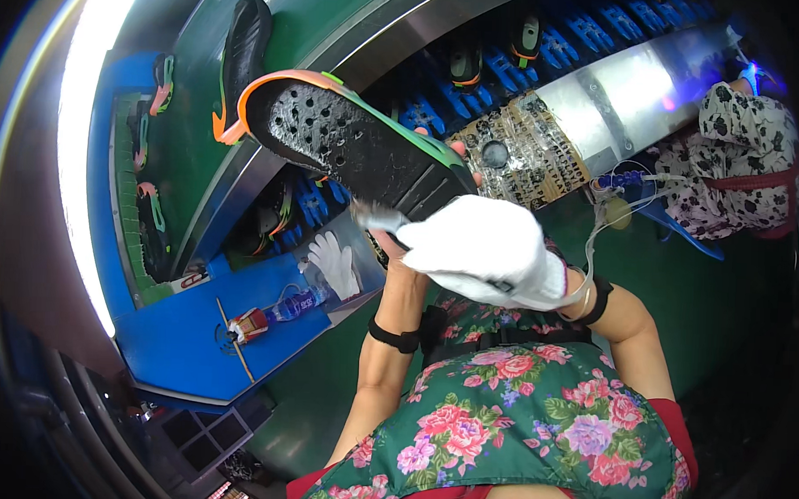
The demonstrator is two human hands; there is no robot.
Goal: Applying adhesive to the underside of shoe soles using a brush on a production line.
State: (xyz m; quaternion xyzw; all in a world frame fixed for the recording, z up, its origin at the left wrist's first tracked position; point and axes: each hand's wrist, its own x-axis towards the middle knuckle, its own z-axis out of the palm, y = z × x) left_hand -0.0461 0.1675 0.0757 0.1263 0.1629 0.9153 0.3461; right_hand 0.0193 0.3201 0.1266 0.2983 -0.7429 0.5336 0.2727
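A shoe sole [359, 151] with an orange-to-green rim is tilted up in front of me. Its black inner face has round holes at the broad end, and that part looks glossy. My bare left hand [388, 246] grips the sole from beneath; its thumb is at the near edge and fingertips show past the far edge. My right hand [483, 252], in a white glove, is closed close to the sole's near edge. A blurred greyish-brown tip [376, 216] sticks out from the glove; motion smear hides what kind of tool it is.
Behind the sole runs a line of blue racks [592, 32] bearing soles. Another black sole [246, 46] lies on the green surface at far left. The blue table [185, 348] carries a bottle [296, 305], a red container [249, 324] and a white glove [333, 260]. Someone's patterned sleeve [738, 129] shows far right.
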